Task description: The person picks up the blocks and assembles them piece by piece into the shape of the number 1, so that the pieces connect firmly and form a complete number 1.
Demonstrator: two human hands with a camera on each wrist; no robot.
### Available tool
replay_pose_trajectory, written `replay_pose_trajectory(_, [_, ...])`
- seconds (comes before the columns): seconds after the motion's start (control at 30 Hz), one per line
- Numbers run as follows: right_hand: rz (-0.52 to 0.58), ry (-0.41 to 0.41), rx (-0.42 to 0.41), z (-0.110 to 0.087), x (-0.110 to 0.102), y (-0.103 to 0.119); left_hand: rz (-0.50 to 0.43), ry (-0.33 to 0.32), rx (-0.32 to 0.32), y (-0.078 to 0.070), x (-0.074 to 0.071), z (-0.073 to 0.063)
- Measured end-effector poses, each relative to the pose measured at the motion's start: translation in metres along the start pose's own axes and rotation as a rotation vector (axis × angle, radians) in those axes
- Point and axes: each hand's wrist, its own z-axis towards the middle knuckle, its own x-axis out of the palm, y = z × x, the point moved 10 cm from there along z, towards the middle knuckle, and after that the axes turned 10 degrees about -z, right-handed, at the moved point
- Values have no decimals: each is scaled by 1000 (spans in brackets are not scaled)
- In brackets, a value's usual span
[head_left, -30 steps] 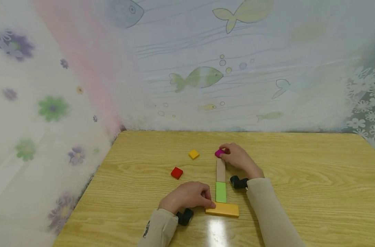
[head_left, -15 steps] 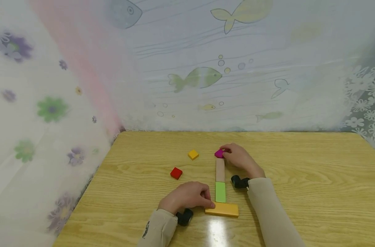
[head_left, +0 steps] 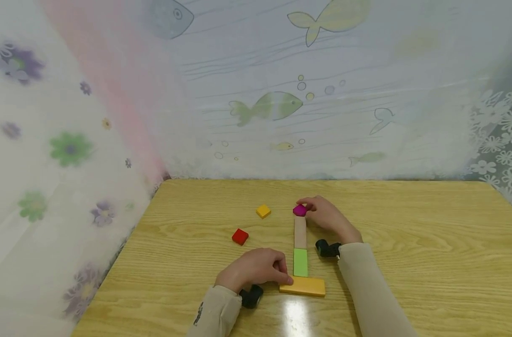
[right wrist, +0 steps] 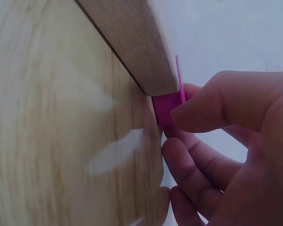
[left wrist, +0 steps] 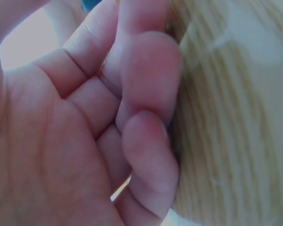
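In the head view, my right hand [head_left: 328, 216] pinches a small magenta block [head_left: 299, 210] between thumb and index finger. That block sits at the far end of a plain wooden block [head_left: 300, 232]; the right wrist view shows the magenta block [right wrist: 168, 106] right against the wood's end, my thumb on its near side. A light green block [head_left: 300, 262] continues the line toward me. Across its near end lies a long orange-yellow block [head_left: 307, 286], forming an upside-down T. My left hand [head_left: 256, 267], fingers curled, holds the left end of this long block with its fingertips.
A small yellow block [head_left: 263, 211] and a red block [head_left: 240, 237] lie on the wooden table [head_left: 428, 262], left of the line. Black wrist cameras [head_left: 251, 296] sit under both wrists. A patterned curtain [head_left: 344, 117] hangs behind the table's far edge.
My right index finger has shifted slightly along the far side of the magenta block, so more of the block shows. My left hand and the other blocks stay put.
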Motion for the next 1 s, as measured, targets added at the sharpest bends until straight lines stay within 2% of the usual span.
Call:
replay_pose_trajectory(0.73, [6,13,6,-1,3,-4,-11,4,11,-1,0,-1])
replay_pose_trajectory(1.0, [-6,17,-24,0,1,0,-30,-1,10,-1,-1,-1])
